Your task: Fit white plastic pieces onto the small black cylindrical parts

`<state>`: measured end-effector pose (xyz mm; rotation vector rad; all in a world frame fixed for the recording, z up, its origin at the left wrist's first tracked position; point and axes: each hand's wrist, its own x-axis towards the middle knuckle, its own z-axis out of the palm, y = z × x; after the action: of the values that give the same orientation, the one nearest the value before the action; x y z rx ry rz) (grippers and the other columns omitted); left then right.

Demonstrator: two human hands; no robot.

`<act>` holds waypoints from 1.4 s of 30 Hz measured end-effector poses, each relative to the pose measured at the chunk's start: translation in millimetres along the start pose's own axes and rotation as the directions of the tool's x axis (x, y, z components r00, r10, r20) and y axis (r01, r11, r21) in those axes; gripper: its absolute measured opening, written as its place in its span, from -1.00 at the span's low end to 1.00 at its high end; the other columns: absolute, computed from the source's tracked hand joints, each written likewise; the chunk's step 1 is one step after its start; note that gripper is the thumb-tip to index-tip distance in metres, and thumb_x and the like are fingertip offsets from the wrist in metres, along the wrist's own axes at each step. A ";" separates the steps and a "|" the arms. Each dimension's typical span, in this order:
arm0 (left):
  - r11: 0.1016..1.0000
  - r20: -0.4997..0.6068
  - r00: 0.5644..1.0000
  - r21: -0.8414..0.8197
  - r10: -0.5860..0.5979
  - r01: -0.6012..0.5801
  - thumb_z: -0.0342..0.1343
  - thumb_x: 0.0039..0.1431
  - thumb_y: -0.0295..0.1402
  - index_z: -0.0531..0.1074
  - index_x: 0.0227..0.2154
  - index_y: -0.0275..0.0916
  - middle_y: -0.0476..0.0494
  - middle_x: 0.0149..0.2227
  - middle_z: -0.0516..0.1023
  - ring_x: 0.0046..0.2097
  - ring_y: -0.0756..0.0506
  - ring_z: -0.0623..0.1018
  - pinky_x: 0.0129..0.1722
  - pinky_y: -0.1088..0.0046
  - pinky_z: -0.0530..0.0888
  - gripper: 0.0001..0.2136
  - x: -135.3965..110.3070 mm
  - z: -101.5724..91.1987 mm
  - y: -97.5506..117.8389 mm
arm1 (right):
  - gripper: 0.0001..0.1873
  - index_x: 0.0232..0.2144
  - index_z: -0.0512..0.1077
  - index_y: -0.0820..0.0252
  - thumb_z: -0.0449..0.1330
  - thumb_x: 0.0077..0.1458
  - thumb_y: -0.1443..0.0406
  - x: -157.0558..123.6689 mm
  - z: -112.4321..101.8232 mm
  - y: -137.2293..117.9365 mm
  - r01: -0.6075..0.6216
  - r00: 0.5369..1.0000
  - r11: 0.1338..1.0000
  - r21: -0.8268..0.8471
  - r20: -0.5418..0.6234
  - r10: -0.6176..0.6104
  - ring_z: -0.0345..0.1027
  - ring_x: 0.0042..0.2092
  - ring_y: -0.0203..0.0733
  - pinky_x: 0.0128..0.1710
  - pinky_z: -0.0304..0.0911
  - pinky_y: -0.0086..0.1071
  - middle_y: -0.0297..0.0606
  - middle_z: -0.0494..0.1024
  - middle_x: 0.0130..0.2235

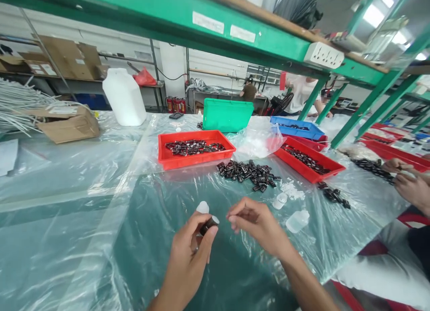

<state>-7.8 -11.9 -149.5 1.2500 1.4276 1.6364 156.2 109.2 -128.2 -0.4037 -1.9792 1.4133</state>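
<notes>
A small dark part with a white tip (209, 223) is pinched between the thumb and fingers of the left hand (188, 257), just above the table (83, 239). The right hand (255, 221) is held close beside it, its fingers curled in, and whether something is held there cannot be told. A white cap (202, 207) lies just behind the left hand. A pile of dark parts (250, 173) is spread on the plastic sheet. More dark parts are kept in a red tray (195, 149) and in a second red tray (307, 161). A blue tray (297, 127) is also filled with a few.
</notes>
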 end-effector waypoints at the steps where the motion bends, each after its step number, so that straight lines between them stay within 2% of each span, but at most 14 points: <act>1: 1.000 0.001 1.000 -0.003 -0.003 0.003 0.11 0.40 -0.17 0.46 -0.14 -0.14 0.08 -0.38 0.38 -0.53 0.05 0.36 -0.59 0.57 0.43 -0.83 -0.8 -0.3 -0.3 | -0.70 -0.20 0.44 0.28 0.31 0.47 0.14 8.2 -1.6 -4.4 0.029 1.000 0.998 0.047 -0.002 -0.029 0.45 -0.31 -0.20 -0.32 0.46 -0.38 -0.28 0.49 -0.22; 7: 0.999 -0.032 0.999 -0.032 -0.007 0.006 0.12 0.39 -0.16 0.47 -0.14 -0.13 0.07 -0.37 0.39 -0.55 0.06 0.37 -0.58 0.56 0.43 -0.83 2.6 -5.1 -0.7 | -0.72 -0.23 0.47 0.29 0.37 0.42 0.18 49.3 9.5 -12.6 0.156 0.987 0.974 0.166 0.019 -0.161 0.43 -0.32 -0.22 -0.29 0.46 -0.37 -0.29 0.50 -0.24; 10: 0.998 -0.056 0.998 -0.055 -0.016 0.013 0.11 0.39 -0.14 0.47 -0.16 -0.12 0.08 -0.36 0.37 -0.57 0.07 0.36 -0.60 0.55 0.42 -0.81 5.0 -5.3 -0.1 | -0.75 -0.16 0.50 0.29 0.35 0.45 0.19 50.7 14.3 -3.1 0.172 0.984 0.971 0.168 0.005 -0.175 0.46 -0.28 -0.19 -0.25 0.48 -0.33 -0.27 0.51 -0.20; 16: 0.997 -0.077 0.996 -0.074 -0.040 0.035 0.09 0.40 -0.15 0.48 -0.17 -0.12 0.07 -0.35 0.35 -0.55 0.07 0.33 -0.60 0.56 0.40 -0.82 5.4 -2.7 1.9 | -0.77 -0.07 0.52 0.30 0.29 0.51 0.19 38.7 9.0 9.0 0.151 0.986 0.982 0.117 -0.087 -0.141 0.51 -0.22 -0.14 -0.17 0.52 -0.26 -0.24 0.55 -0.18; 19: 0.997 -0.059 0.997 -0.060 -0.044 0.040 0.10 0.40 -0.16 0.48 -0.18 -0.13 0.06 -0.35 0.36 -0.56 0.07 0.34 -0.59 0.55 0.41 -0.82 6.5 -4.0 2.5 | -0.74 -0.05 0.52 0.28 0.25 0.54 0.16 33.9 11.9 4.4 0.191 0.976 0.979 0.072 -0.124 -0.181 0.51 -0.21 -0.15 -0.17 0.52 -0.27 -0.20 0.55 -0.12; 24: 0.999 -0.064 0.997 -0.021 -0.042 0.041 0.10 0.40 -0.18 0.47 -0.15 -0.12 0.05 -0.33 0.37 -0.54 0.07 0.36 -0.59 0.57 0.42 -0.84 7.2 -5.3 2.5 | -0.75 -0.07 0.55 0.25 0.22 0.56 0.16 27.7 23.5 -4.6 0.281 0.950 0.958 -0.060 -0.120 -0.287 0.49 -0.17 -0.15 -0.17 0.49 -0.30 -0.21 0.55 -0.11; 27: 0.999 -0.059 0.998 0.005 -0.031 0.032 0.09 0.41 -0.18 0.46 -0.16 -0.13 0.06 -0.34 0.35 -0.55 0.08 0.35 -0.60 0.57 0.39 -0.85 6.4 -4.2 3.3 | -0.79 -0.07 0.56 0.22 0.20 0.58 0.21 25.5 28.1 -5.7 0.334 0.929 0.927 -0.170 -0.105 -0.354 0.49 -0.12 -0.13 -0.13 0.46 -0.28 -0.22 0.56 -0.13; 32: 0.998 -0.064 0.998 0.068 0.012 -0.007 0.07 0.43 -0.22 0.47 -0.18 -0.12 0.07 -0.35 0.33 -0.53 0.07 0.35 -0.56 0.57 0.36 -0.86 6.4 -3.6 4.0 | -0.87 -0.03 0.51 0.21 0.17 0.57 0.30 21.8 33.4 -5.1 0.401 0.884 0.852 -0.336 -0.102 -0.457 0.49 -0.15 -0.15 -0.16 0.46 -0.31 -0.24 0.55 -0.13; 37: 0.994 -0.063 0.997 0.105 0.044 -0.037 0.08 0.43 -0.23 0.46 -0.18 -0.12 0.06 -0.35 0.35 -0.52 0.06 0.40 -0.56 0.57 0.38 -0.88 6.6 -5.1 0.8 | -0.91 -0.02 0.48 0.22 0.16 0.56 0.37 18.5 35.0 -7.3 0.437 0.854 0.790 -0.430 -0.077 -0.514 0.50 -0.15 -0.15 -0.17 0.48 -0.32 -0.25 0.55 -0.13; 42: 0.988 -0.071 0.996 0.146 0.062 -0.051 0.07 0.43 -0.27 0.47 -0.18 -0.11 0.04 -0.33 0.37 -0.49 0.05 0.41 -0.51 0.55 0.42 -0.89 4.6 -5.1 0.2 | -0.90 -0.01 0.48 0.22 0.14 0.56 0.38 19.0 34.1 -9.3 0.440 0.848 0.753 -0.490 -0.048 -0.527 0.50 -0.16 -0.16 -0.18 0.48 -0.34 -0.25 0.54 -0.14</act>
<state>-14.1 -9.7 -148.0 1.3324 1.5942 1.6582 120.6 92.6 -119.9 -0.1844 -2.0558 0.5455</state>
